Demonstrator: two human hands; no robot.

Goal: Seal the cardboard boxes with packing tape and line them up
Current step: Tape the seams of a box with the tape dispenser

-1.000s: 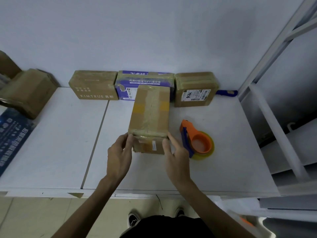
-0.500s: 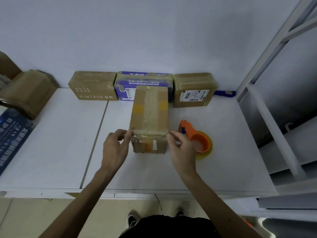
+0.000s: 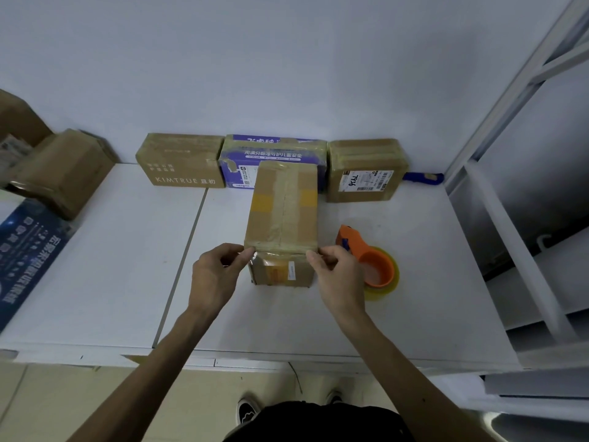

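Three boxes [image 3: 180, 161] stood taped in a row against the wall. Our left hand [image 3: 216, 275] and right hand [image 3: 338, 275] each pinched tape [image 3: 280, 250] at the near top corners of the fourth box [image 3: 283, 212], just before that row. We judged that pressing the strip down and lining it up remained.

On your left, open white tabletop [image 3: 105, 266] stretches from the tall brown taped cardboard box [image 3: 282, 212] to the brown carton [image 3: 63, 173] at the far edge. On your right, the orange tape dispenser with its clear roll [image 3: 376, 269] sits just beside that box, with bare surface beyond it up to the white metal shelf frame [image 3: 510, 237]. The row of three taped boxes [image 3: 274, 153] blocks the back.
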